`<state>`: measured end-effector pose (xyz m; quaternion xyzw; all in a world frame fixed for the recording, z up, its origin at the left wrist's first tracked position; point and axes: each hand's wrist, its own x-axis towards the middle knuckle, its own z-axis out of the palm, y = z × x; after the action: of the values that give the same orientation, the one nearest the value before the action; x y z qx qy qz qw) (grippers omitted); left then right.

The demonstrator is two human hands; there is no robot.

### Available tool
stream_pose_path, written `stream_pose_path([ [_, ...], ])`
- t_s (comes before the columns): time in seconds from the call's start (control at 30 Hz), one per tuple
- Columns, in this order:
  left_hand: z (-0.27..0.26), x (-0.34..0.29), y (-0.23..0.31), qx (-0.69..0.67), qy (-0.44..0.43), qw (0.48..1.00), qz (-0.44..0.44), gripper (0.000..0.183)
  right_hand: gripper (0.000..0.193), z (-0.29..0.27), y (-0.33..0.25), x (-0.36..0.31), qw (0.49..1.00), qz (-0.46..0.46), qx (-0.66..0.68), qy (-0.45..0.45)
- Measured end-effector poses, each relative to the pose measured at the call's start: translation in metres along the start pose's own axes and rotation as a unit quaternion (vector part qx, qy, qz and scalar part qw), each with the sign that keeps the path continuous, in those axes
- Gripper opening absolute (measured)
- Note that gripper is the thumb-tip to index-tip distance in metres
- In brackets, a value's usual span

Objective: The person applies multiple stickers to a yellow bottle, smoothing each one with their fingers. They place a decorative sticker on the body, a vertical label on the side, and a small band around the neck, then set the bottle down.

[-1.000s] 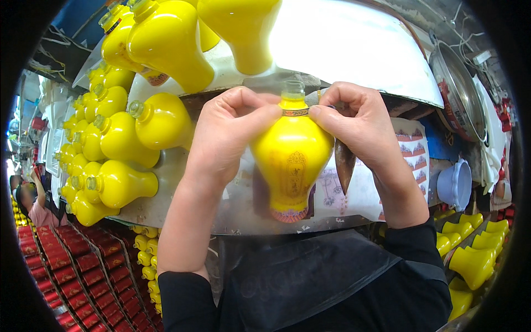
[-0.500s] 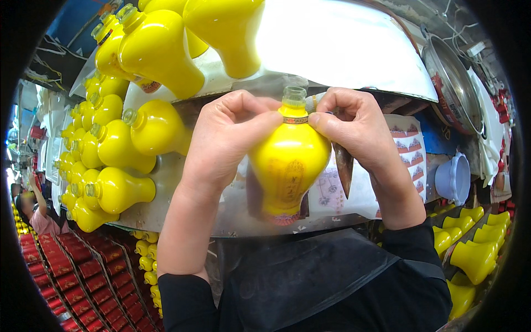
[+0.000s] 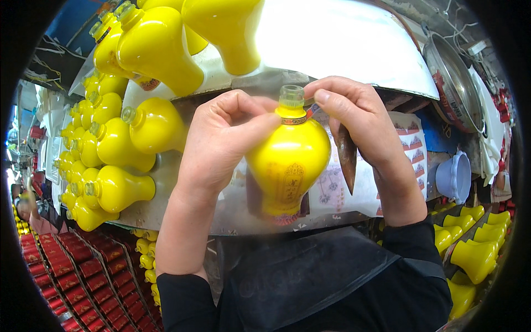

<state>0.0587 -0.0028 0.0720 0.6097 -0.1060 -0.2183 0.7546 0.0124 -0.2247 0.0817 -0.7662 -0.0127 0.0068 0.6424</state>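
Observation:
In front of me stands a glossy yellow glass bottle (image 3: 289, 152) with a clear glass mouth and a printed panel on its front. A narrow dark-and-red label strip (image 3: 293, 120) circles the base of its neck. My left hand (image 3: 218, 135) presses its thumb on the strip at the neck's left, its curled fingers partly hidden behind. My right hand (image 3: 359, 119) pinches the strip's right end, which stands off the glass. Tucked in the right palm is a brown pointed tool (image 3: 347, 160), its tip hanging down; its upper part is hidden.
Many yellow bottles (image 3: 119, 146) crowd the left; several stand on a white surface (image 3: 343, 44) at the back. A printed label sheet (image 3: 412, 149) lies right of the bottle, beside a pale bucket (image 3: 453, 177). More bottles (image 3: 474, 254) fill the lower right. Red boxes (image 3: 88, 282) sit lower left.
My right thumb has come off the neck, and that hand has risen slightly, drawing the strip's end up and away. The brown tool's tip has moved slightly down. My left hand has barely moved.

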Motion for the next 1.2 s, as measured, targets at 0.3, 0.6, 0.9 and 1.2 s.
stream_pose_path([
  [0.3, -0.004, -0.001, -0.001, 0.019, 0.005, 1.0, 0.003, 0.011, 0.026, -0.002, 0.005, -0.005, 0.998, 0.031, -0.031, -0.037],
  [0.6, -0.005, 0.0, 0.003, 0.022, -0.006, 1.0, -0.008, 0.013, 0.021, -0.003, 0.006, -0.007, 0.999, 0.019, -0.013, -0.043],
  [0.9, -0.003, -0.001, 0.006, 0.024, -0.008, 1.0, -0.007, 0.013, 0.018, -0.002, 0.001, -0.007, 0.998, 0.031, -0.046, -0.034],
  [1.2, -0.001, -0.008, 0.008, 0.017, -0.004, 1.0, -0.003, 0.012, 0.013, -0.003, 0.005, -0.01, 0.999, 0.027, -0.015, -0.037],
])
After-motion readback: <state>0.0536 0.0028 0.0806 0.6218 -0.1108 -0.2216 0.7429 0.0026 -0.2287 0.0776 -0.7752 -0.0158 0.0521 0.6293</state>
